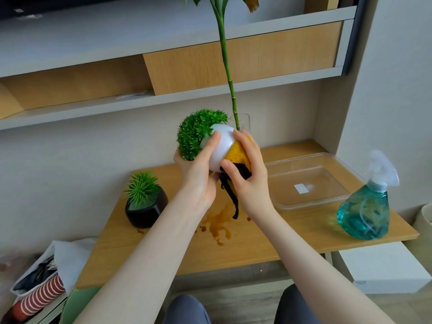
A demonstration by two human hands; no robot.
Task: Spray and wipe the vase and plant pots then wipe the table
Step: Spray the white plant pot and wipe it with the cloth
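Below the grip, the bare wooden table (268,239) surface carries only brown spill stains (218,226). Left of the grip stands a black ceramic plant pot (146,210). Behind it rises a clear glass vase (244,121). Right: clear plastic tray (308,202), then teal spray bottle (365,206).

A light wooden table (268,244) stood against the wall. On it sat a black angular pot with a spiky green plant (146,206) at the left, a clear glass vase holding a tall green stalk (243,121) at the back, an empty clear plastic tray (311,181), and a teal-filled spray bottle (369,204) at the right. Brown liquid stains (218,226) marked the middle.
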